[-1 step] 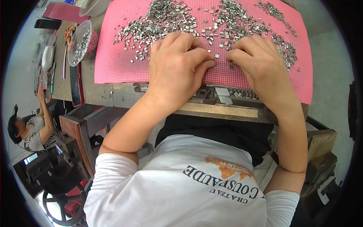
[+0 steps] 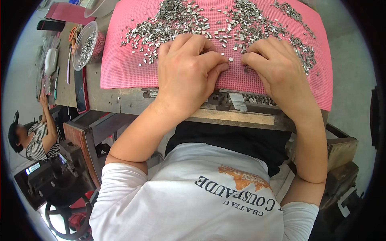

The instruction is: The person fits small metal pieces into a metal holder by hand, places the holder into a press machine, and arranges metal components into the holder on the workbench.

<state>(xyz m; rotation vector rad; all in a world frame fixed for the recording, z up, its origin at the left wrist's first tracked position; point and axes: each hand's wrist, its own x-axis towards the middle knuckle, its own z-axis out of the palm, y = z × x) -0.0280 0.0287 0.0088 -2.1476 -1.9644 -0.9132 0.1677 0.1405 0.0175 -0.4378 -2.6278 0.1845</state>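
Many small shiny metal pieces (image 2: pixel 177 22) lie loose on a pink mesh mat (image 2: pixel 128 72). My left hand (image 2: pixel 187 68) rests over the mat's near part, thumb and forefinger pinched together; what is between them is too small to make out. Opposite it, my right hand (image 2: pixel 279 66) is curled, its fingertips drawn together beside a dark small piece (image 2: pixel 246 69). A single bright metal piece (image 2: pixel 230 59) lies between the two hands. Below them, along the bench's front edge, runs a metal fixture (image 2: pixel 221 99) with several small pieces in a row (image 2: pixel 257 99).
On the left stand a clear plastic tub (image 2: pixel 86 46) of metal pieces, a phone in a red case (image 2: pixel 81 90), orange-handled scissors (image 2: pixel 72 35) and a white bowl (image 2: pixel 98 8). A co-worker in a striped top (image 2: pixel 42 144) is at the far left, near a black handwheel (image 2: pixel 68 219).
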